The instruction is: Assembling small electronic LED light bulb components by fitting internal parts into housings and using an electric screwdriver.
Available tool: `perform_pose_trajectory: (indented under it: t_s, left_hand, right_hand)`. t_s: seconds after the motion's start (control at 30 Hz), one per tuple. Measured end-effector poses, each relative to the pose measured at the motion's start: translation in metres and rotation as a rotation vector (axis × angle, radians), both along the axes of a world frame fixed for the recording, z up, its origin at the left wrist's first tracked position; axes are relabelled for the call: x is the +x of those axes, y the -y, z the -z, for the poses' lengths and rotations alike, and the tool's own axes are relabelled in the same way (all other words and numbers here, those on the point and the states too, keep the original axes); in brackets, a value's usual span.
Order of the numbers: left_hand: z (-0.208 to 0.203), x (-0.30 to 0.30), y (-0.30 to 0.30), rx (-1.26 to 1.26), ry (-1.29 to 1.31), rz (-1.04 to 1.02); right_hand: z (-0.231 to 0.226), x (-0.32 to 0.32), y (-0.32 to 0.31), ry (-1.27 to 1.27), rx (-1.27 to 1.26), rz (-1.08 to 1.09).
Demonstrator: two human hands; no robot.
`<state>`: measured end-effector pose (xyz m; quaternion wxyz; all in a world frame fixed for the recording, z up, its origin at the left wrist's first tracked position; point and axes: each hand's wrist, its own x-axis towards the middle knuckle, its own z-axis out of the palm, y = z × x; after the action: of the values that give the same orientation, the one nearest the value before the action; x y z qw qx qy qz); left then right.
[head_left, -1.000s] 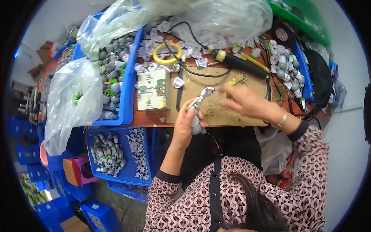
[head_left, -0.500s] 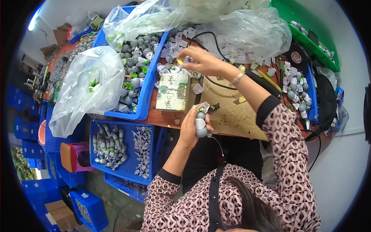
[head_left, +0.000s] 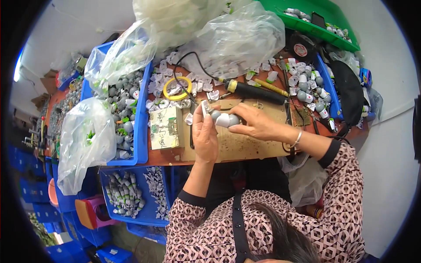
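Note:
Above the work board, both hands hold a grey-and-white plastic part point(head_left: 222, 120) made of rounded, ball-like sections, lying roughly level. My left hand point(head_left: 205, 138) pinches its left end, where a small clear-white plastic piece point(head_left: 205, 106) sits between thumb and fingers. The fingers of my right hand point(head_left: 258, 123) close around the grey ball at the other end. Just left of my left hand stands a pale block point(head_left: 164, 129) with handwriting and small green circuit boards on it. A yellow tape ring point(head_left: 177, 88) lies behind that block among clear plastic pieces.
Blue bins point(head_left: 141, 144) of grey-and-white parts flank the board point(head_left: 258, 151). A black-handled tool point(head_left: 256, 92) with a cable lies behind my hands. Plastic bags point(head_left: 241, 39) cover the back, and a green tray point(head_left: 315, 28) stands far right. Another blue bin point(head_left: 164, 221) sits below the table.
My right hand has come back from near the yellow tape and now grips the grey-and-white part. The part has turned from upright to level and moved over the board. The view has shifted.

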<state>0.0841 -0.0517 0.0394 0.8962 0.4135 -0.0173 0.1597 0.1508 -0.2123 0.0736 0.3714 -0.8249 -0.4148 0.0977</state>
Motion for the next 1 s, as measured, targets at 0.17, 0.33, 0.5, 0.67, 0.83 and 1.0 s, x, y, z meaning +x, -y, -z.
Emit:
perform_pose_trajectory:
  t_s: [0.17, 0.33, 0.5, 0.67, 0.83, 1.0]
  left_hand:
    - [0.003, 0.015, 0.001, 0.327, -0.130, 0.084]
    - [0.024, -0.007, -0.016, 1.017, -0.122, -0.122]
    - [0.026, -0.035, -0.028, 1.444, -0.034, -0.389]
    - [0.041, -0.040, -0.039, 1.578, -0.041, -0.460]
    - [0.035, -0.037, -0.038, 1.685, -0.084, -0.466]
    - [0.030, -0.022, -0.035, 1.659, -0.133, -0.423]
  right_hand:
    - [-0.051, 0.023, 0.060, 0.040, -0.114, -0.007]
    - [-0.091, 0.090, 0.138, 0.418, 0.070, 0.230]
    - [-0.134, 0.183, 0.249, 0.529, -0.043, 0.747]
    - [-0.129, 0.292, 0.332, 0.394, -0.284, 1.157]
    - [-0.090, 0.349, 0.404, 0.608, -0.676, 1.330]
    - [-0.117, 0.399, 0.462, 0.940, -0.480, 1.196]
